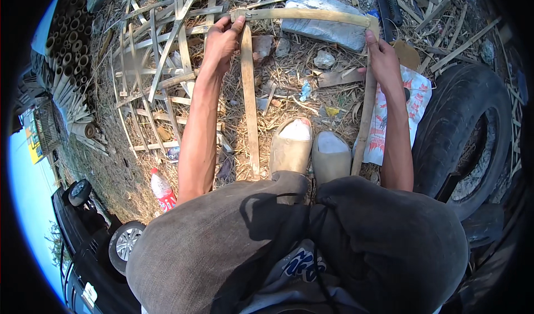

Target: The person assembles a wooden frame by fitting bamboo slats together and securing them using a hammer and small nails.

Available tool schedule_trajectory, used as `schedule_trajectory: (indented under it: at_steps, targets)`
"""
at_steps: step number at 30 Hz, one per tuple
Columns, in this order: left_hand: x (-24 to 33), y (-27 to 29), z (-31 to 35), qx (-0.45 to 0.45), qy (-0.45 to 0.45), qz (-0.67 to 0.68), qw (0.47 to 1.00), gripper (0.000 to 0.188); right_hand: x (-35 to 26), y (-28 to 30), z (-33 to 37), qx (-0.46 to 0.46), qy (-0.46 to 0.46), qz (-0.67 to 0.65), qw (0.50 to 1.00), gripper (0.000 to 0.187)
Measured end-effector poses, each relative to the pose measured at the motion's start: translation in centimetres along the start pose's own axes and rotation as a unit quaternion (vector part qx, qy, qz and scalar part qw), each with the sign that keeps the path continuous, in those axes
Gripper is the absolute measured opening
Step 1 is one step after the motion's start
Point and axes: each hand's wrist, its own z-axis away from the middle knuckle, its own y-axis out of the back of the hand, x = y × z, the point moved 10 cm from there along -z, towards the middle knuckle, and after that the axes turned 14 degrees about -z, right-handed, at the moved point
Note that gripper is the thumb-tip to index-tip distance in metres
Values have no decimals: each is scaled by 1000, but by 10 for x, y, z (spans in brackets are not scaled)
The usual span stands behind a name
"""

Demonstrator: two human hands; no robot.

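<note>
Three flat bamboo strips form a three-sided frame in front of me, its cross strip (311, 15) lying farthest away. My left hand (221, 43) is closed on the far left corner, where the left strip (249, 97) meets the cross strip. The far right corner is pinched in my right hand (382, 63), thumb on top. From there the right strip (364, 116) runs back toward my feet, partly behind my wrist. A large grey stone (322, 28) sits just under the cross strip, and I cannot tell whether they touch.
A woven bamboo lattice (158, 72) spreads to the left, near a red-labelled plastic bottle (162, 190). On the right are a black tyre (456, 130), a red-and-white printed sheet (410, 100) and a black-handled tool (387, 5). Cut bamboo poles (69, 47) are stacked far left.
</note>
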Motion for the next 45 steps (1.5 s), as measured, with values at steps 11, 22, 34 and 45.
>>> schedule_trajectory:
  at_steps: [11, 22, 34, 45]
  targets:
    - [11, -29, 13, -61, -18, -54, 997, 60, 4, 20, -16, 32, 44, -45, 998, 55]
    - [-1, -32, 13, -41, 26, -26, 998, 65, 11, 22, -18, 29, 44, -78, 996, 42]
    - [2, -30, 8, -53, -9, 50, 997, 44, -18, 40, -9, 37, 96, -174, 979, 40]
    - [3, -29, 14, -74, 10, 93, 993, 52, -3, 21, -11, -48, 91, -15, 995, 58]
